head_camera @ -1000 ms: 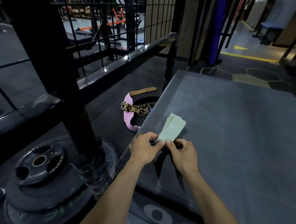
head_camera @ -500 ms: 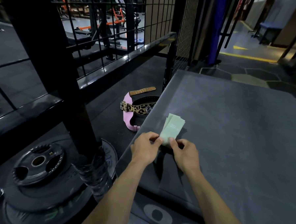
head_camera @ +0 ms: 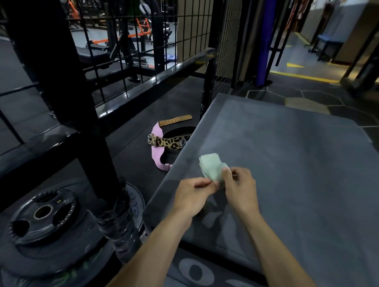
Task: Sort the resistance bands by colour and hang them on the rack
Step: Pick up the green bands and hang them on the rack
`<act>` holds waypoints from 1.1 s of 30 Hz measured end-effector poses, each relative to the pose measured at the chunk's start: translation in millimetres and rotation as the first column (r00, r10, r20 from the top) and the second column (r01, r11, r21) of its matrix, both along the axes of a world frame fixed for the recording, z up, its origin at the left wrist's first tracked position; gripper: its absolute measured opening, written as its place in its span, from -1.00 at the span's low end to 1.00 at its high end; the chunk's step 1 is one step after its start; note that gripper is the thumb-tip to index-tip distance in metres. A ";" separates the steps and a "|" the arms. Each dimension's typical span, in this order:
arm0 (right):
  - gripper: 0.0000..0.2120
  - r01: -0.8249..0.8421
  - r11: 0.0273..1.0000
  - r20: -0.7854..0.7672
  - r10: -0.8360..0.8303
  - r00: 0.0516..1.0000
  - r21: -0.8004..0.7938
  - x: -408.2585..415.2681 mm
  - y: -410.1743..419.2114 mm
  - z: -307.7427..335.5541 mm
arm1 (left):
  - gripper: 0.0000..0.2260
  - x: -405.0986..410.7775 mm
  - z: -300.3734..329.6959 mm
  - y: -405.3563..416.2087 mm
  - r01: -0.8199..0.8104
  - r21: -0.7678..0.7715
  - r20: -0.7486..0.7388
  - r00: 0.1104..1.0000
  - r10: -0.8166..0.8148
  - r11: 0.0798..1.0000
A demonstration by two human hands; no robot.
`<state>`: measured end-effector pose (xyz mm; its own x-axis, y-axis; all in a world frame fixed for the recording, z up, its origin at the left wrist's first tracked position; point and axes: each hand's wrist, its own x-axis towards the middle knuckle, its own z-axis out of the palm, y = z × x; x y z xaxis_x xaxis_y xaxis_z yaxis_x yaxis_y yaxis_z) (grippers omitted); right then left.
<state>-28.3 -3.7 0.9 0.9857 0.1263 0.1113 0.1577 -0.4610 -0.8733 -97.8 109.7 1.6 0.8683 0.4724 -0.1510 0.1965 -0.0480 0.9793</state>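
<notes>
Bands (head_camera: 210,166), pale green and folded into a small stack, are sitting between our two hands just above the near-left part of the grey mat (head_camera: 295,170). We are pinching the stack's lower edge with the left hand (head_camera: 194,195), thumb and forefinger curled onto it, while the right hand (head_camera: 239,188) is gripping it from the other side, its fingertips (head_camera: 226,171) pressing on the top layers. The stack is fanning out slightly at its far end.

We judge that we are working in the sorting step: gathering bands of one colour into a bundle, with nothing hung yet. No other colours are showing here. Next we are likely needing to square the stack, keep one hand clamped so the layers do not slip apart, and carry it to the rack (head_camera: 56,89), whose black frame is standing to our left; we cannot tell which bar or peg is meant for hanging.

Beyond the mat's edge, a belt (head_camera: 168,142) is lying on the floor, and plates (head_camera: 43,214) are stacked by the rack's post.
</notes>
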 end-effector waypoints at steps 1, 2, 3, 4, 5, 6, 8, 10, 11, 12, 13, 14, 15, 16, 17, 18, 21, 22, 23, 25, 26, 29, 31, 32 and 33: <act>-0.74 -0.017 1.000 0.030 0.017 0.999 -0.012 -1.4 -5.1 6.0 | -0.95 -4.4 5.4 -3.9 0.006 -0.040 0.013 1.000 -0.006 0.999; -0.73 -0.043 0.999 0.059 0.043 0.997 -0.009 -3.0 -10.7 11.0 | -0.94 -8.6 10.5 -8.0 0.003 -0.065 0.027 1.000 -0.002 0.998; -0.71 -0.069 0.998 0.077 0.069 0.995 0.005 -4.7 -15.8 15.0 | -0.94 -13.1 16.5 -12.4 -0.004 -0.087 0.044 0.999 0.008 0.996; -0.69 -0.103 0.994 0.100 0.099 0.990 0.036 -7.8 -20.6 20.7 | -0.93 -16.7 20.0 -16.1 -0.011 -0.106 0.067 0.998 0.018 0.994; -0.68 -0.126 0.991 0.123 0.119 0.985 0.054 -10.2 -24.9 26.5 | -0.92 -20.6 24.5 -20.1 -0.016 -0.122 0.092 0.995 0.028 0.992; -0.68 -0.144 0.988 0.151 0.133 0.980 0.060 -12.8 -29.1 32.5 | -0.90 -24.8 28.7 -24.4 -0.015 -0.123 0.119 0.992 0.030 0.992; -0.68 -0.160 0.985 0.162 0.147 0.976 0.070 -19.4 -36.3 47.6 | -0.87 -34.4 37.4 -32.3 0.037 -0.089 0.158 0.987 -0.022 0.995; -0.66 -0.186 0.979 0.126 0.175 0.977 0.087 -24.9 -45.1 62.0 | -0.91 -46.4 48.4 -35.4 0.161 -0.051 0.179 0.972 -0.150 0.986; -0.64 -0.202 0.975 0.097 0.193 0.976 0.096 -28.1 -50.7 68.2 | -0.91 -53.8 55.4 -32.8 0.244 -0.016 0.187 0.953 -0.237 0.970; -0.63 -0.227 0.967 0.065 0.220 0.973 0.115 -32.2 -56.2 74.2 | -0.85 -59.8 58.2 -25.4 0.310 0.059 0.183 0.931 -0.316 0.949; -0.62 -0.253 0.957 0.032 0.251 0.968 0.142 -36.6 -62.0 79.7 | -0.76 -65.2 59.8 -15.5 0.335 0.172 0.158 0.919 -0.361 0.927; -0.64 -0.284 0.945 0.004 0.287 0.958 0.164 -41.3 -67.8 85.2 | -0.71 -69.0 59.5 -3.3 0.315 0.302 0.122 0.923 -0.365 0.900; -0.65 -0.319 0.933 -0.020 0.327 0.945 0.168 -45.7 -73.2 90.4 | -0.68 -73.4 58.7 8.7 0.283 0.416 0.098 0.931 -0.351 0.864; -0.65 -0.365 0.918 -0.039 0.375 0.926 0.155 -50.0 -78.3 94.4 | -0.69 -78.8 55.9 18.3 0.269 0.480 0.087 0.932 -0.351 0.835; -0.62 -0.414 0.901 -0.063 0.424 0.904 0.131 -53.5 -82.7 96.8 | -0.67 -85.5 53.2 24.0 0.293 0.498 0.075 0.923 -0.377 0.816; -0.63 -0.462 0.880 -0.085 0.471 0.878 0.109 -56.6 -85.8 98.7 | -0.56 -91.9 52.9 25.4 0.343 0.495 0.051 0.905 -0.421 0.798; -0.73 -0.565 0.821 -0.134 0.570 0.810 0.077 -68.0 -87.1 102.8 | -0.17 -103.9 54.0 17.5 0.458 0.505 0.004 0.847 -0.532 0.732; -0.73 -0.588 0.806 -0.146 0.591 0.793 0.067 -72.3 -84.4 105.0 | -0.08 -106.5 56.0 13.3 0.472 0.523 -0.002 0.833 -0.553 0.710; -0.72 -0.609 0.791 -0.156 0.609 0.777 0.057 -75.8 -81.0 106.2 | -0.01 -108.4 58.3 8.3 0.487 0.532 -0.006 0.820 -0.573 0.692; -0.67 -0.637 0.770 -0.176 0.633 0.754 0.039 -81.4 -72.6 108.7 | 0.05 -109.7 60.2 -1.3 0.516 0.514 0.011 0.795 -0.607 0.685; -0.66 -0.644 0.764 -0.183 0.638 0.748 0.034 -83.0 -69.5 109.7 | 0.04 -109.5 59.7 -4.9 0.529 0.492 0.026 0.785 -0.619 0.691; -0.56 -0.664 0.748 -0.217 0.650 0.729 0.010 -84.7 -64.5 112.8 | -0.27 -111.9 60.8 -4.4 0.479 0.498 0.051 0.816 -0.575 0.723; -0.47 -0.679 0.734 -0.246 0.652 0.717 -0.033 -83.2 -64.6 113.3 | -0.57 -115.6 62.5 4.8 0.435 0.560 0.027 0.841 -0.541 0.705; -0.47 -0.689 0.720 -0.270 0.649 0.711 -0.081 -83.0 -64.8 113.5 | -0.63 -117.8 63.1 9.7 0.440 0.585 0.003 0.839 -0.545 0.681; -0.49 -0.693 0.705 -0.299 0.636 0.712 -0.151 -83.6 -64.3 113.4 | -0.64 -119.8 62.8 14.4 0.458 0.591 -0.016 0.830 -0.558 0.664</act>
